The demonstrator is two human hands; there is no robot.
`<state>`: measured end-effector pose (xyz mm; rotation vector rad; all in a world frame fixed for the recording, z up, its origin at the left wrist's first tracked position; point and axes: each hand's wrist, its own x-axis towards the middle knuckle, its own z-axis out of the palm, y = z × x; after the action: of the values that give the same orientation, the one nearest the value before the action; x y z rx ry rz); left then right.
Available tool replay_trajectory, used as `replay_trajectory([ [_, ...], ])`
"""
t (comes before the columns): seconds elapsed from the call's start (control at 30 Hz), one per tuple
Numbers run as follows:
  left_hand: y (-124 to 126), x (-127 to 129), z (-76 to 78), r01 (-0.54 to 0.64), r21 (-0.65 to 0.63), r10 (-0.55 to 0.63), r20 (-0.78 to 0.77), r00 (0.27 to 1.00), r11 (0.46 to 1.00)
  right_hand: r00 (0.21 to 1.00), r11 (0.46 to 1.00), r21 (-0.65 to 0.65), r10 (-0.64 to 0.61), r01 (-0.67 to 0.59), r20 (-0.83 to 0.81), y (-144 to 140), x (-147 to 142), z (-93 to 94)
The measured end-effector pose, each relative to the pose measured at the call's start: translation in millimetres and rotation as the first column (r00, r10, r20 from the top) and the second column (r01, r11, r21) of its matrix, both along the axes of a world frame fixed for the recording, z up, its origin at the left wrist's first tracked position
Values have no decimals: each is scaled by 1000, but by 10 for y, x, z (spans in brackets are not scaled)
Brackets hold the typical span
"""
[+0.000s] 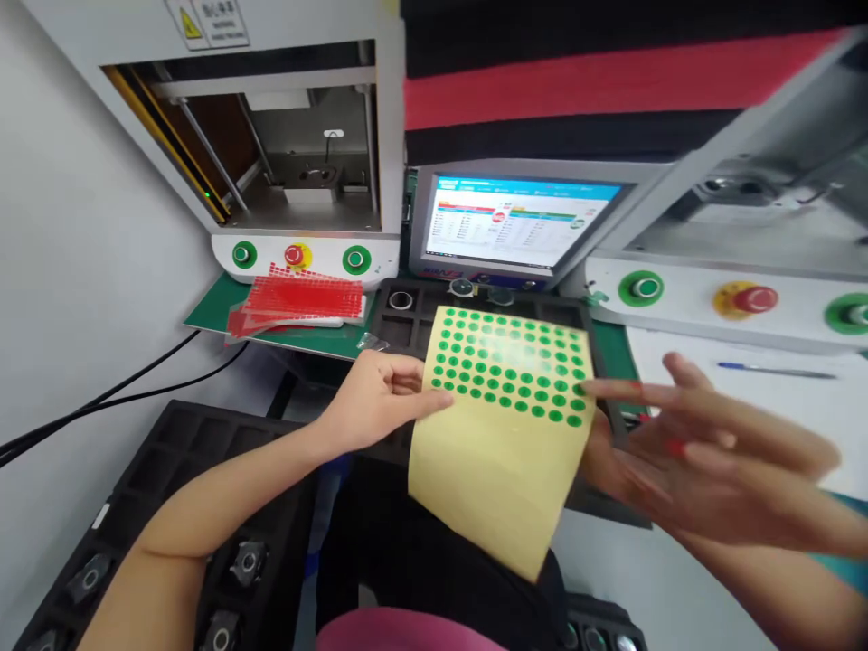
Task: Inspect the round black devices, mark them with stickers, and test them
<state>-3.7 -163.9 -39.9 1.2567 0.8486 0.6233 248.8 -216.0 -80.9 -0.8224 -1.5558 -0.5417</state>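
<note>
Yellow sticker sheet (498, 434) pinched by left hand (380, 398), right hand (705, 452) open, fingertip touching green dots (515, 366)

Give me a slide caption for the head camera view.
Left hand holds yellow sticker sheet; right hand touches a green dot.

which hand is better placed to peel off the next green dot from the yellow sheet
Probably the right hand: its fingertip already touches the green dots at the yellow sheet's right edge, while the left hand pinches the sheet's left edge, steadying it.
</note>
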Motion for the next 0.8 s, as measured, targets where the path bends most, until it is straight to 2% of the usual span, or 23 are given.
replay_trajectory([
  [0.03, -59, 47, -11, -20, 28, 20, -26, 999, 999, 997, 993, 95, 60, -65, 56, 26, 48, 16],
  [0.07, -109, 100, -21, -33, 52, 36, -44, 998, 998, 991, 974, 186, 127, -132, 40, 24, 79, 34],
  [0.17, -194, 269, -33, -42, 114, 52, -80, 995, 993, 956, 977, 63, 212, -203, -201, -141, 90, 85],
  [0.2, -203, 318, -29, -47, 140, 61, -95, 994, 989, 938, 979, 7, 198, -204, -283, -231, 80, 97],
  [0.3, -193, 422, -3, -43, 199, 75, -153, 985, 979, 855, 975, -54, 163, -217, -493, -489, 32, 114],
  [0.37, -189, 461, 12, -28, 208, 66, -176, 982, 978, 771, 944, -159, 132, -290, -623, -599, -24, 112],
  [0.43, -218, 492, 11, -13, 199, 52, -193, 980, 980, 693, 883, -251, 109, -397, -713, -651, -101, 99],
  [0.53, -343, 542, -35, 16, 152, 17, -212, 977, 988, 601, 814, -302, 71, -496, -796, -682, -212, 62],
  [0.6, -460, 582, -88, 20, 104, 3, -211, 978, 994, 580, 791, -316, 61, -525, -812, -706, -262, 33],
  [0.67, -575, 625, -147, -17, 113, 42, -226, 973, 993, 577, 779, -334, 43, -531, -816, -734, -299, 4],
  [0.73, -672, 665, -197, -55, 197, 107, -264, 958, 979, 599, 780, -353, 35, -517, -800, -758, -335, -23],
  [0.8, -746, 691, -229, -41, 279, 125, -292, 948, 959, 636, 787, -371, 34, -492, -771, -772, -377, -49],
])
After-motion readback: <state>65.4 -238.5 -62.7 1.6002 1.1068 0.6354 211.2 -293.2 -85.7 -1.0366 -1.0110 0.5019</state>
